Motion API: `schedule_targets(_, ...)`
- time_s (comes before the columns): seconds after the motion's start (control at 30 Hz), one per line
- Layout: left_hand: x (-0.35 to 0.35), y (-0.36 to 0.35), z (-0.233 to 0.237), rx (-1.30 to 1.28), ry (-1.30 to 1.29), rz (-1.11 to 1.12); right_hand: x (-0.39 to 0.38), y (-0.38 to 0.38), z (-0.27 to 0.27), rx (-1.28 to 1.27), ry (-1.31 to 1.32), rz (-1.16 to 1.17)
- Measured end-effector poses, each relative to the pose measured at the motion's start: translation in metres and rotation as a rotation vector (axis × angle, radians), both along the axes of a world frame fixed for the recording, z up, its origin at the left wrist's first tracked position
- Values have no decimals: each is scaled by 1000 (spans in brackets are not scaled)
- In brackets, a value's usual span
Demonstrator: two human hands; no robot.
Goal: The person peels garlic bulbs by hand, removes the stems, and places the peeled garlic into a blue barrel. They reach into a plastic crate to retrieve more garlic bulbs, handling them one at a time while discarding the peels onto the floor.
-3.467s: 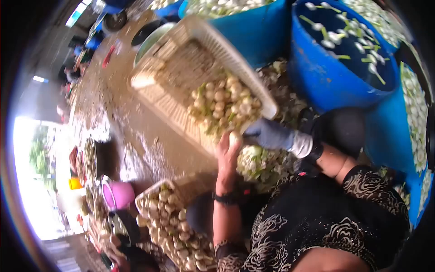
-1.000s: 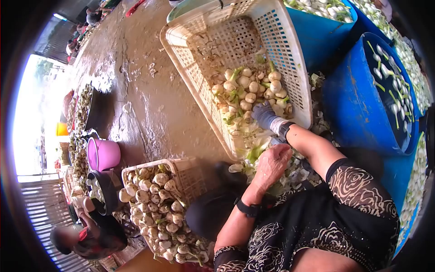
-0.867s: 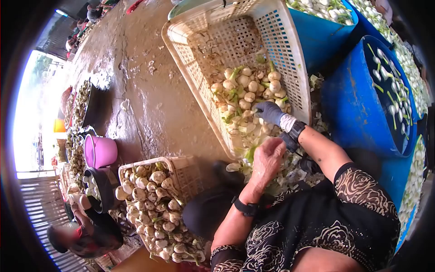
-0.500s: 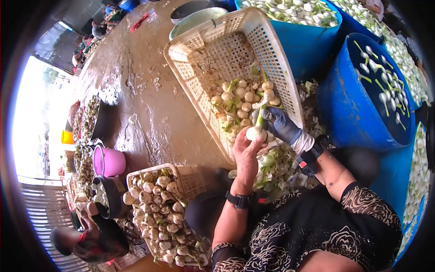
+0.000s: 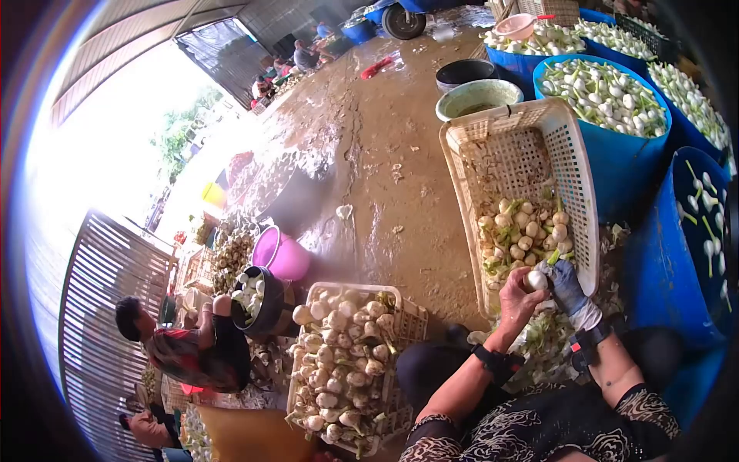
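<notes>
A white bulb (image 5: 537, 280) with a green stem is between my hands, over the near end of a pale plastic crate (image 5: 457, 223). The bare fingers of my left hand (image 5: 519, 296) are closed round the bulb. My right hand (image 5: 566, 289), in a grey-blue glove, has its fingers bent at the bulb's stem. Unpeeled bulbs (image 5: 531, 231) lie in the crate just beyond my hands. Leafy peelings (image 5: 545, 346) are heaped below my wrists.
A second crate (image 5: 412, 319) heaped with bulbs stands left of my knees. Blue tubs (image 5: 627, 165) of peeled bulbs line the right. A pink bucket (image 5: 289, 258) and a seated person (image 5: 196, 346) are at the left. Wet floor (image 5: 385, 185) lies ahead.
The view has swung left, so my hands and the crate appear farther right. The bulb's long green stem, visible before, now shows only as a short piece by the gloved fingers.
</notes>
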State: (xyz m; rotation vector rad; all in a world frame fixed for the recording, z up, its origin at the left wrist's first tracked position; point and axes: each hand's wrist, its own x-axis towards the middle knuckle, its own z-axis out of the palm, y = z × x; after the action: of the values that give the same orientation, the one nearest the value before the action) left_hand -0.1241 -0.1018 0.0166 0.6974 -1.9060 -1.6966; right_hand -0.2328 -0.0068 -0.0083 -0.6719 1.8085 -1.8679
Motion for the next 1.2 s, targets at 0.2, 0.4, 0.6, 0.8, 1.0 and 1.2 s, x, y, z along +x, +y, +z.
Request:
schedule_targets(0.2,1,0,15,399,185,-78,-5,17,5,206,328,111)
schedule_targets(0.4,-6,1,1,575,259,-95,-13,34,15,-32,333,200)
schedule_targets(0.6,-14,24,1,-10,72,-231,-3,52,3,8,405,-16)
schedule_targets(0.8,-17,27,-9,-775,215,-282,3,66,1,-280,267,-122)
schedule_targets(1.0,-12,34,10,-296,-23,-369,9,93,22,111,248,-11)
schedule_targets(1.2,-23,30,-7,56,103,-339,15,81,21,-28,-49,-102)
